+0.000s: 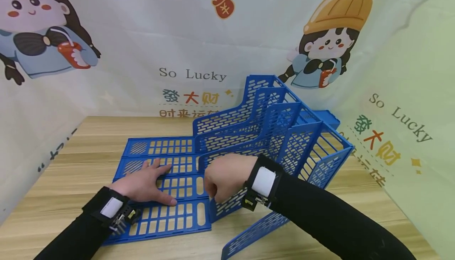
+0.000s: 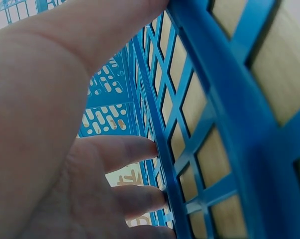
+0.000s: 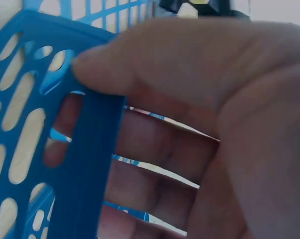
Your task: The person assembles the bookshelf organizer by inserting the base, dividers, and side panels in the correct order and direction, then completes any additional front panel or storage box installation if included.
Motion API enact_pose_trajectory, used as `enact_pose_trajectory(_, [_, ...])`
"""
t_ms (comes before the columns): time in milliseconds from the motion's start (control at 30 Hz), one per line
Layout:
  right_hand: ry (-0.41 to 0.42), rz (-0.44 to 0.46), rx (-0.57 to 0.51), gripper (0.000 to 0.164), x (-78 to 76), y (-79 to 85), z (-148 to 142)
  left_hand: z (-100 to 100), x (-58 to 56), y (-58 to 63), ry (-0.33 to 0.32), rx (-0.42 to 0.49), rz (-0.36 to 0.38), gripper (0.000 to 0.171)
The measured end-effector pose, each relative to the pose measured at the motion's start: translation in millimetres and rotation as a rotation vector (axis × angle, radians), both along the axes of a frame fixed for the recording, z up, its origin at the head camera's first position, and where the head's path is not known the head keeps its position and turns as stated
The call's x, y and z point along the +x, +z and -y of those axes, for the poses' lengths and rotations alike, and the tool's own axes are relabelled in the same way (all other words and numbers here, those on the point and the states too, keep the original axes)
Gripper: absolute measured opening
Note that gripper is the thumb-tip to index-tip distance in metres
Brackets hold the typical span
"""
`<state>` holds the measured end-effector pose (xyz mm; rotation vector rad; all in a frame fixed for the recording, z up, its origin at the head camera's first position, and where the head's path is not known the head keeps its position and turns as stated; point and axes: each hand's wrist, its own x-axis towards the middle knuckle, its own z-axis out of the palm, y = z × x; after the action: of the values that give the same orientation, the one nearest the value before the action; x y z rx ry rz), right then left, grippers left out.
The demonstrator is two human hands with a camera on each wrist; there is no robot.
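Note:
A blue plastic file rack (image 1: 224, 120) with slotted, stepped dividers stands partly unfolded, and its lattice panels (image 1: 172, 182) lie flat on the table to the left. Spread across those panels, my left hand (image 1: 145, 183) presses down with fingers and thumb extended. In the left wrist view its fingertips touch the lattice (image 2: 194, 144). My right hand (image 1: 229, 175) grips the front edge of one upright divider. The right wrist view shows the thumb on the near face of that divider (image 3: 85, 164) and the fingers wrapped behind it.
The wood-grain table (image 1: 96, 133) carries the rack. A printed cloth (image 1: 131, 47) hangs behind and along both sides. Another divider (image 1: 254, 232) angles out toward the front, under the right forearm. A blue piece (image 1: 327, 118) sits behind the rack at the right.

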<state>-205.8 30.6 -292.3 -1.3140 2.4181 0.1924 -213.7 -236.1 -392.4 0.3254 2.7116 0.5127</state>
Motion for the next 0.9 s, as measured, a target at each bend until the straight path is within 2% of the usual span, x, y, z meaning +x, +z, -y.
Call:
enact_pose_trajectory(133, [0.000, 0.023, 0.007, 0.008, -2.3, -0.6, 1.9, -1.0, 0.6, 0.9, 0.001, 0.001, 0.002, 0.123])
enact_pose_trajectory(267, [0.005, -0.006, 0.012, 0.010, -2.0, -1.6, 5.0, -1.6, 0.9, 1.6, 0.006, 0.002, 0.014, 0.124])
enact_pose_trajectory(500, [-0.042, -0.231, -0.030, 0.017, -7.4, -10.4, 14.7, -0.8, 0.6, -0.4, 0.011, -0.003, 0.020, 0.125])
enact_pose_trajectory(667, [-0.051, -0.322, 0.002, 0.009, -7.1, -17.8, 22.7, 0.1, -0.9, -1.2, 0.008, -0.002, 0.028, 0.125])
enact_pose_trajectory(733, [-0.034, -0.371, 0.013, 0.008, -4.6, -18.5, 24.7, 0.2, -1.4, -1.0, 0.008, -0.003, 0.025, 0.125])
enact_pose_trajectory(833, [-0.001, -0.474, -0.003, 0.016, 3.2, -15.0, 23.5, 0.2, -1.3, -0.2, 0.003, -0.009, 0.013, 0.125])
enact_pose_trajectory(900, [0.025, -0.477, -0.049, 0.022, 11.9, -9.6, 17.9, 0.1, -1.1, 0.8, -0.003, -0.010, 0.008, 0.124])
